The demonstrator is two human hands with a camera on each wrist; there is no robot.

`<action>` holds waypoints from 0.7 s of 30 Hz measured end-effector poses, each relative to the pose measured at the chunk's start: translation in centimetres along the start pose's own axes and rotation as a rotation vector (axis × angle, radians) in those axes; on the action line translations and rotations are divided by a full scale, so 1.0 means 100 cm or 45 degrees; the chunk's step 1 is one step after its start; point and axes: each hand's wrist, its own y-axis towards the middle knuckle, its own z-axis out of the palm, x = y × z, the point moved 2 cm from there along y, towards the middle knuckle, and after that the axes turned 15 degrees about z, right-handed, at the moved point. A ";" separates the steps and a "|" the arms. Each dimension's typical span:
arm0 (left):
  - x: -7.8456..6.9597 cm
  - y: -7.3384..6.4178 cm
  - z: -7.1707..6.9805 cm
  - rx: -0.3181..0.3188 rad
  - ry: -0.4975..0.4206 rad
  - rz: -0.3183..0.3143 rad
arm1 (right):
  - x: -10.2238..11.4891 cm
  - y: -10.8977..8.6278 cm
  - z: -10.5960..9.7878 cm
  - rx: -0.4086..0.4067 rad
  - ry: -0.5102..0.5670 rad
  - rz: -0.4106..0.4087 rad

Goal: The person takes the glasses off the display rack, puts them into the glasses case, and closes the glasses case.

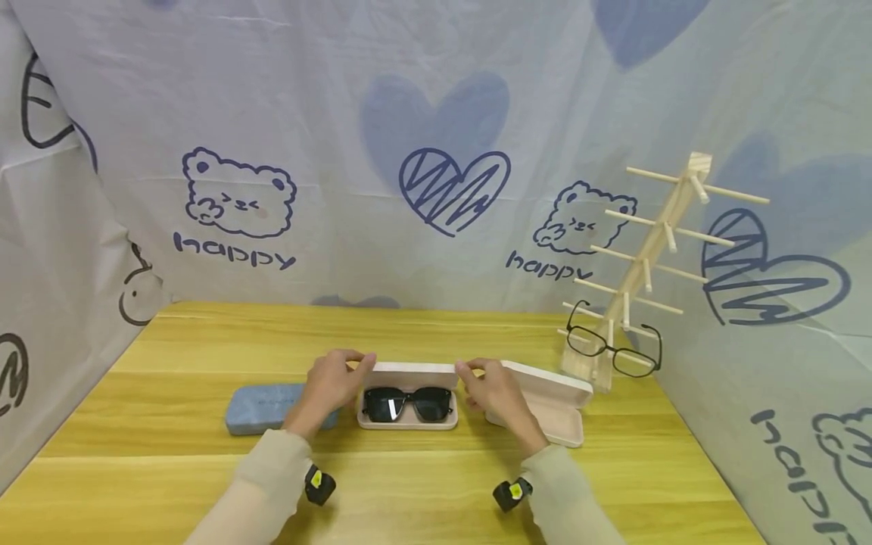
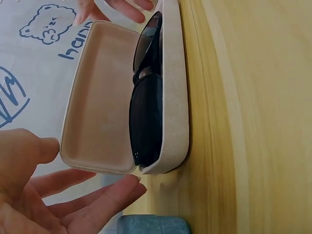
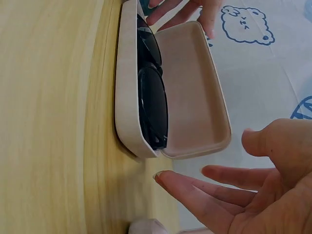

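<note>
An open pale-pink glasses case (image 1: pixel 409 369) sits in the middle of the table with its lid raised. Black sunglasses (image 1: pixel 407 405) lie in its lower half, dark lenses facing me. At the lid's left corner is my left hand (image 1: pixel 331 384); in the left wrist view its thumb (image 2: pixel 48 150) touches the lid edge, the fingers stretched out beside the case. My right hand (image 1: pixel 496 390) is by the lid's right corner. A small gap shows between its thumb (image 3: pixel 256 142) and the lid in the right wrist view, and its fingers are loosely extended.
A blue glasses case (image 1: pixel 262 407), closed, lies left, partly behind my left arm. Right of centre stands a second open pale case (image 1: pixel 555 412), partly covered by my right hand. A wooden peg stand (image 1: pixel 647 257) at the back right holds black-framed eyeglasses (image 1: pixel 606 347). Printed cloth (image 1: pixel 341 113) hangs behind.
</note>
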 end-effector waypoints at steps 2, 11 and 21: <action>0.000 0.001 0.002 0.011 -0.007 -0.017 | 0.000 0.002 0.003 0.024 0.036 0.017; 0.001 0.001 0.008 0.057 -0.043 -0.062 | 0.002 0.006 0.012 0.073 0.114 0.012; 0.003 -0.002 0.010 0.061 -0.043 -0.077 | 0.004 0.004 0.012 0.133 0.157 -0.017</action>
